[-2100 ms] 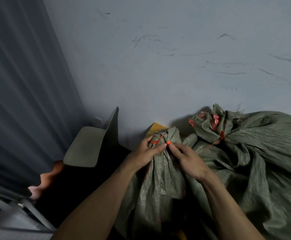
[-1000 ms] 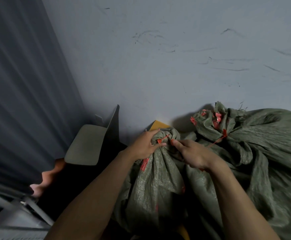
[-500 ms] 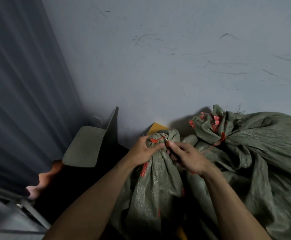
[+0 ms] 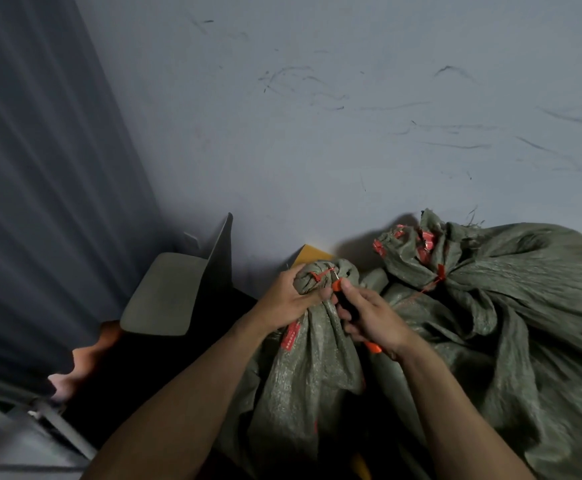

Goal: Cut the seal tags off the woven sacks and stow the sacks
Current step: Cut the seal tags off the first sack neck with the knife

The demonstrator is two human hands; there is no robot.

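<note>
Left hand [image 4: 291, 296]: wrapped round the bunched neck of the nearer sack [image 4: 310, 368], fingers curled tight into the gathered cloth just under the tie.
Right hand [image 4: 372, 317]: closed round a small cutter [image 4: 337, 284], thumb on top, with the tool pointed up at the sack's neck.
Cutter: dark body with orange at the tip and at the butt poking out below the palm. The tip sits right beside the tie, but I cannot tell whether the blade touches it.
Nearer sack: olive-green woven stuff, standing upright between the two forearms, its top pinched shut into a knob.
Seal tag [image 4: 320, 274]: a thin red strap cinched round that neck, just above the left hand's knuckles and uncut.
Red label [image 4: 291, 336]: a strip hanging against the nearer sack's side, below the left wrist.
Farther sack [image 4: 507, 289]: the same green weave and bulkier, slumped to the right and pressing against the nearer one.
Its tag [image 4: 440, 273]: a red strap round the gathered neck, with red scraps showing in the ruffled top above it.
Wall [image 4: 317, 133]: pale grey and scuffed with dark marks, close behind both sacks.
Yellow edge [image 4: 308, 254]: a flat corner peeking out behind the nearer sack's top. I cannot tell what it is.
Grey flap [image 4: 172, 296]: a bent grey panel to the left of the hands, well apart from the sacks.
</note>
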